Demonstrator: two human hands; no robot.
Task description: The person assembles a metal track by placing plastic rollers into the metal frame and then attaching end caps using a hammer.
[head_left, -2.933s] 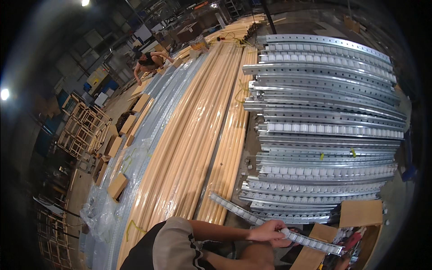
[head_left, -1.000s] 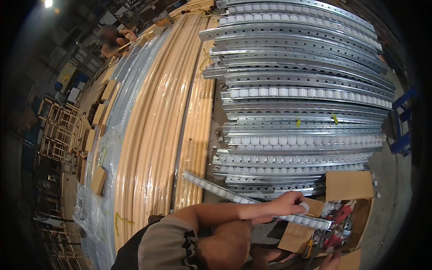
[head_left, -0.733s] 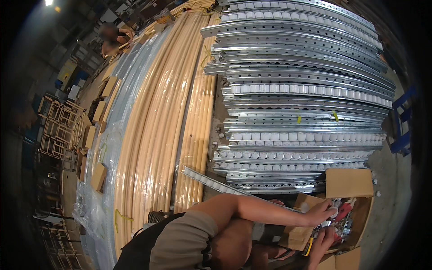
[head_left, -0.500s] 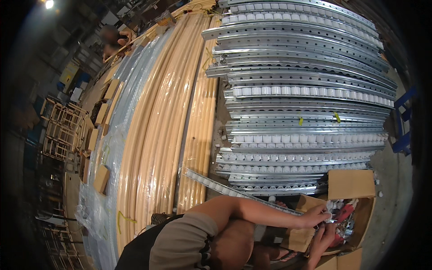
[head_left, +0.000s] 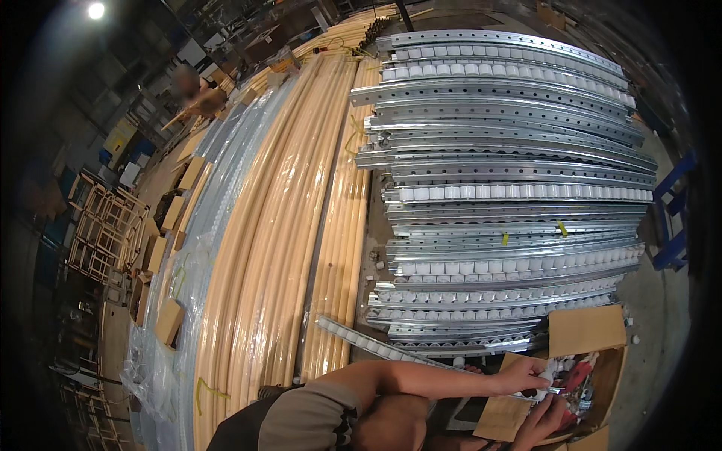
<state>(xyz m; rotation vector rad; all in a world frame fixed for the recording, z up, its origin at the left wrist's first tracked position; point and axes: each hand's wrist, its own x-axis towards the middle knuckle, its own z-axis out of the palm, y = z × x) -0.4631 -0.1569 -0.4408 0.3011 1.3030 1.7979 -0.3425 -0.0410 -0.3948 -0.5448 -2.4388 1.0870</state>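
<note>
My left hand (head_left: 520, 376) is closed, fingertips pinching a small white part (head_left: 537, 393) that is mostly hidden by the fingers. Just below it, my right hand (head_left: 543, 421) has its fingers drawn together close to a small shiny metal piece (head_left: 556, 390); what it grips is hard to make out. Both hands meet at the near left side of an open cardboard box (head_left: 587, 331), which contains white, red and metal pieces. A roller track (head_left: 368, 344) with white rollers slants from the left and passes behind my left forearm.
Metal rails and roller tracks (head_left: 511, 194) lie in a wide stack beyond the box. Long beige tubes in clear plastic (head_left: 278, 218) lie to the left. A blue frame (head_left: 674, 214) stands at right. Another person (head_left: 197, 94) is at the far left.
The view has tilted, so the rails and tubes sit lower in the picture. My hands stay together beside the box, with little visible change in their hold.
</note>
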